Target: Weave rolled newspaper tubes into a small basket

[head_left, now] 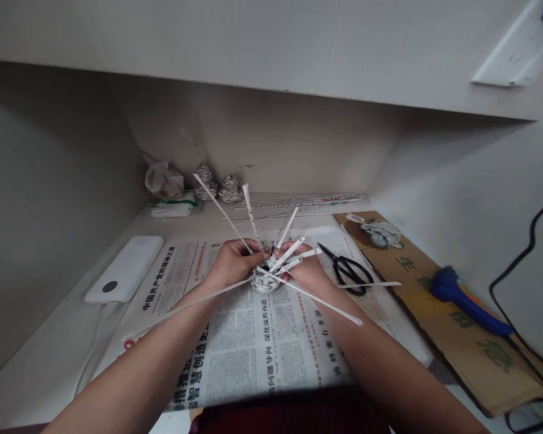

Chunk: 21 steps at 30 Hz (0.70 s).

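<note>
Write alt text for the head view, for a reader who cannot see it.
A person's left hand and right hand hold a small woven paper piece, its paper sticks fanning out, over newspaper. To the right lie black scissors and, on cardboard, a blue corded tool; two gourd-shaped woven pieces stand behind.

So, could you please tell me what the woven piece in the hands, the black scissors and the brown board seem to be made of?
Woven piece: probably rolled paper, matte, as print-like specks show on its pale strands. Scissors: likely metal, dark and smooth, perhaps coated; the slim pointed shape suggests it. Board: looks like cardboard, dull brown with green printing.
</note>
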Motion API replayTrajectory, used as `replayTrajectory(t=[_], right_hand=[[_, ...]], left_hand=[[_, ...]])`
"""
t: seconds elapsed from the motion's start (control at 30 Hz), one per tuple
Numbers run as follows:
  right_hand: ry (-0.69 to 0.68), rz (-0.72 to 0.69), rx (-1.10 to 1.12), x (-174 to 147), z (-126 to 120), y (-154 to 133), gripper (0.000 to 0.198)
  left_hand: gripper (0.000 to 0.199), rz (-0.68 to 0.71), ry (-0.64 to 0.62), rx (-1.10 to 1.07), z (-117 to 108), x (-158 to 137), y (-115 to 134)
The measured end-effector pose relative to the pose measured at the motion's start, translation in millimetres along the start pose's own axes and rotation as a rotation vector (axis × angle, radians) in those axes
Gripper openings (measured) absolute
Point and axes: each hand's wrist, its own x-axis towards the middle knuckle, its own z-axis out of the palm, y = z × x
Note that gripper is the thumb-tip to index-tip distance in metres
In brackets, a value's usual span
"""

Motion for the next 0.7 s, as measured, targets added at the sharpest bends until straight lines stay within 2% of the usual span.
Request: replayTrajectory(t=[0.17,0.3,0.53,0.7], right_hand=[[-0.001,0.095,0.131,5.1,-0.6,1.5,0.013],[-0.025,0.087,0.226,6.3,-3.6,1.6,0.012],[-0.018,0.085,0.339,8.2,-7.1,6.1,0.029],[0.025,0.02,0.287,4.6,-3.0,2.7,0.038]], left_hand=[[0.024,0.004,-0.047,-0.001,-0.1,-0.9,3.7],[0.02,0.006,-0.108,0.023,-0.8,-3.5,11.5],[0.02,0.067,-0.16,0.131,-1.2,-7.8,16.3],[0.022,0.005,-0.141,0.09,1.6,-9.5,16.3]])
